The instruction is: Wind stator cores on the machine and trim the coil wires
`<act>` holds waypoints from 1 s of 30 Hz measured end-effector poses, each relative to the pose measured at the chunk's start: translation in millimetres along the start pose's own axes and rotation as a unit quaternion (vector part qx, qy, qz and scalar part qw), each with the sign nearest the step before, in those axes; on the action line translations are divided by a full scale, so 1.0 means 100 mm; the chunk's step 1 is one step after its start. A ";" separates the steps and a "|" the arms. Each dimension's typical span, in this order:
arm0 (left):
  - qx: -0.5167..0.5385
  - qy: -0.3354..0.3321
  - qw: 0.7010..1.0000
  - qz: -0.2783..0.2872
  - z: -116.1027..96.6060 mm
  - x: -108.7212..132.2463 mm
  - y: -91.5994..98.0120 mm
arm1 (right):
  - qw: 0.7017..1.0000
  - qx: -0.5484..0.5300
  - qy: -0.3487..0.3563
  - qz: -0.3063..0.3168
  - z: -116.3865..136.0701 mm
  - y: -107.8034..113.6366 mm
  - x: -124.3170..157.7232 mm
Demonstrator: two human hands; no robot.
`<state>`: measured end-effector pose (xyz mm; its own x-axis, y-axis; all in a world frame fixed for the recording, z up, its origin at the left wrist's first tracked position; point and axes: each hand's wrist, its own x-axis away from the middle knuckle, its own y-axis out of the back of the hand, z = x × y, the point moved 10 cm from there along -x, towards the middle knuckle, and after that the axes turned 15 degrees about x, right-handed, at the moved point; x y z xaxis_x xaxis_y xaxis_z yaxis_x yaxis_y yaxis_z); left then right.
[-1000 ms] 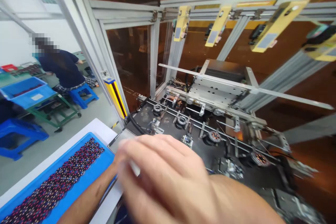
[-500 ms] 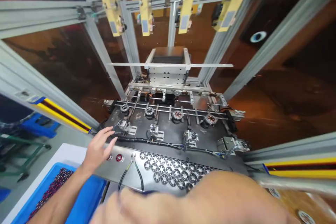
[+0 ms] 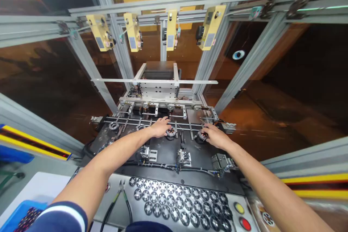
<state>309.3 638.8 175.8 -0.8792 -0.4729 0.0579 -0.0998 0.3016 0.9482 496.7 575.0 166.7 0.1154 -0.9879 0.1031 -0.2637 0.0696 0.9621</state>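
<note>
My left hand point(image 3: 161, 127) reaches over the machine bed to a round wound motor stator point(image 3: 171, 132) on the third fixture from the left. Its fingers are apart, beside the far left of that part. My right hand point(image 3: 216, 136) is at the rightmost fixture, its fingers curled onto the rim of another copper-coloured stator point(image 3: 202, 135), partly hidden by them. Both stators sit at fixture level. A bare ring fixture point(image 3: 114, 126) shows at the far left; my left forearm partly covers a second ring point(image 3: 140, 127).
Several rows of round black-and-silver parts point(image 3: 170, 201) lie on the steel ledge. Pliers point(image 3: 121, 192) lie to their left. A yellow button point(image 3: 239, 208) and red button point(image 3: 245, 223) are at front right. Metal clamps point(image 3: 184, 156) stand before the fixtures; yellow sensors point(image 3: 171, 30) hang overhead.
Both hands have moved forward onto the machine bed, the left from over the ledge at left, the right from the near foreground. The camera view has shifted too.
</note>
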 end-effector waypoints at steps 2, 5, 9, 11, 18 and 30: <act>0.006 -0.004 1.000 0.021 0.03 -0.07 -0.11 | 1.000 -0.010 -0.008 0.014 -0.03 -0.13 0.00; 0.017 -0.010 0.999 0.047 0.08 -0.13 -0.20 | 0.999 -0.029 -0.010 0.026 -0.08 -0.27 -0.02; 0.033 -0.014 0.997 0.073 0.13 -0.17 -0.29 | 0.998 -0.048 -0.005 0.037 -0.12 -0.38 -0.04; 0.041 -0.013 0.996 0.083 0.14 -0.18 -0.33 | 0.998 -0.052 -0.002 0.042 -0.12 -0.42 -0.05; 0.096 -0.021 0.993 0.060 0.11 -0.21 -0.26 | 0.995 -0.068 -0.007 0.069 -0.15 -0.55 -0.08; 0.266 -0.138 0.925 -0.235 -0.81 0.95 0.97 | 0.991 -0.102 0.028 0.080 -0.20 -0.60 -0.16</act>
<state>253.6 556.7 298.8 -0.7587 -0.4474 -0.4735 -0.6514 0.5164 0.5559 530.2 589.3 112.3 0.1412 -0.9531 0.2676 -0.0850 0.2576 0.9625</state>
